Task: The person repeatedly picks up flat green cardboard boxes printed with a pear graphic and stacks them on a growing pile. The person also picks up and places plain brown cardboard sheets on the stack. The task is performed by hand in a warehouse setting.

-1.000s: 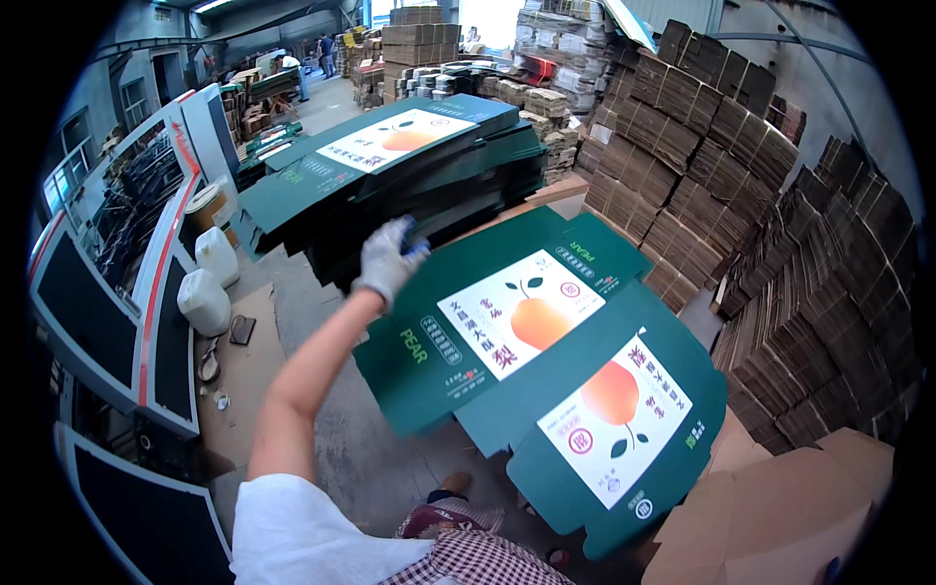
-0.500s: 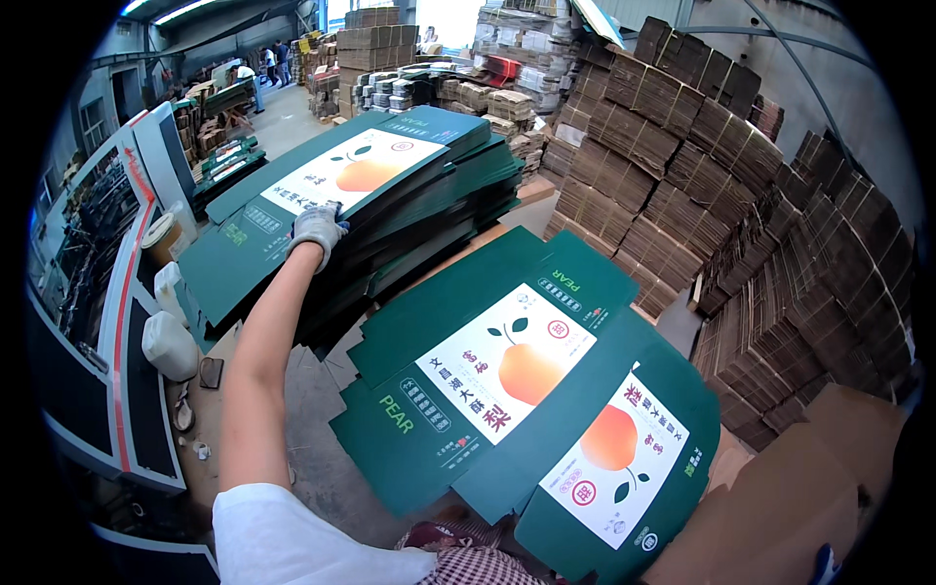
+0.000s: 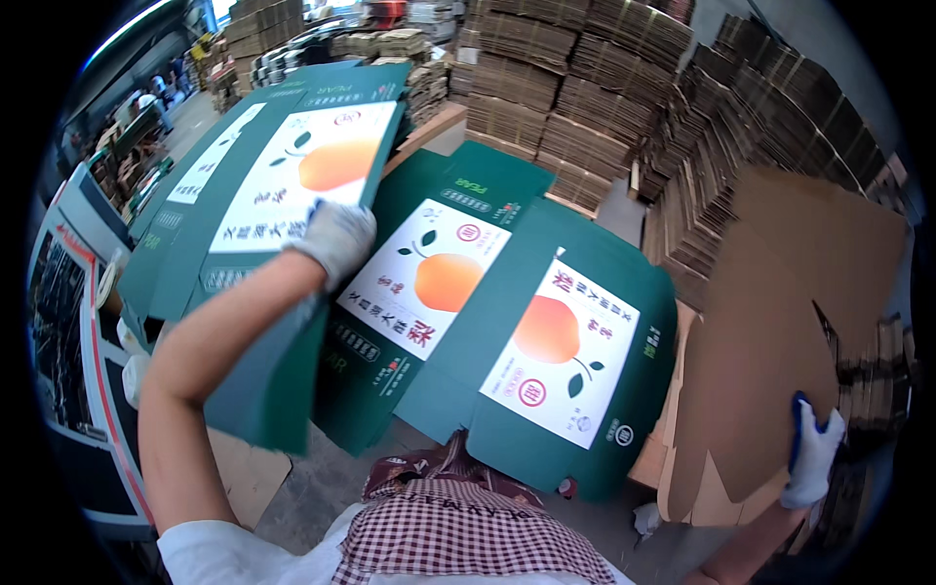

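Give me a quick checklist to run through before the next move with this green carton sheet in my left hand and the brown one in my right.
1. Left hand grips the lifted green carton sheet: ok, gloved fingers wrap its edge.
2. Right hand holds the brown cardboard sheet: ok, gripped at its lower edge.
3. Lifted sheet is single, not two stuck together: cannot tell.
4. Flat green sheet below lies printed side up: ok.
5. Lifted sheet clear of the brown stacks behind: ok.
6. Lifted sheet's lower flap hangs free: not ok, it droops over the forearm.

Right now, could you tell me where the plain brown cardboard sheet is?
Head view, far right: the brown cardboard sheet stands beside the flat green box blank, gripped by the right hand.
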Demonstrator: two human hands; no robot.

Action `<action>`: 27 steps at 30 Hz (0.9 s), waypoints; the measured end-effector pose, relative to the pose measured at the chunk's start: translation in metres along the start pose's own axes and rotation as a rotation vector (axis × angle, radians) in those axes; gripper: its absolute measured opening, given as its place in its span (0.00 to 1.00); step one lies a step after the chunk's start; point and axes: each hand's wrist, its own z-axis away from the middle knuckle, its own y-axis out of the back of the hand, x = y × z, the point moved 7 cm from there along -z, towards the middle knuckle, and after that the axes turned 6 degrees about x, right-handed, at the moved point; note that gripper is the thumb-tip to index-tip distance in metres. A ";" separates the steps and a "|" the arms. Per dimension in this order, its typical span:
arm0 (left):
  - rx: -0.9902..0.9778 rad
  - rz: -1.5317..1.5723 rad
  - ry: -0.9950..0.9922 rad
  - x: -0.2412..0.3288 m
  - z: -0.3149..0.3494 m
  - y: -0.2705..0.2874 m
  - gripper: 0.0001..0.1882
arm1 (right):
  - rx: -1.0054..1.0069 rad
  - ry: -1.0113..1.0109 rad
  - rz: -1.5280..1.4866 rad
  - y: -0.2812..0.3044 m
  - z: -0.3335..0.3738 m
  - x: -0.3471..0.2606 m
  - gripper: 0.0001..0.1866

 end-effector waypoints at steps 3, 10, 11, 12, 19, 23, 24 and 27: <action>-0.051 -0.015 -0.259 0.097 0.007 -0.018 0.09 | -0.056 0.198 0.105 -0.028 0.027 -0.013 0.23; -0.075 0.194 -0.262 0.245 0.010 -0.107 0.11 | -0.183 0.531 0.320 -0.084 0.104 -0.041 0.29; -0.195 0.304 -0.208 0.254 0.007 -0.122 0.13 | -0.192 0.581 0.371 -0.088 0.115 -0.040 0.30; -0.254 0.415 -0.162 0.259 0.007 -0.126 0.14 | -0.201 0.630 0.417 -0.092 0.126 -0.038 0.32; -0.657 2.596 0.135 0.232 0.043 -0.011 0.27 | -0.367 0.661 0.504 -0.138 0.186 0.001 0.37; -0.629 2.469 -0.058 0.223 0.083 0.042 0.22 | -0.423 0.610 0.521 -0.170 0.221 0.030 0.37; -0.630 2.368 -0.043 0.223 0.088 0.035 0.19 | -0.440 0.594 0.517 -0.178 0.228 0.033 0.38; -0.716 2.200 0.010 0.238 0.097 0.029 0.16 | -0.578 0.515 0.531 -0.190 0.242 0.042 0.35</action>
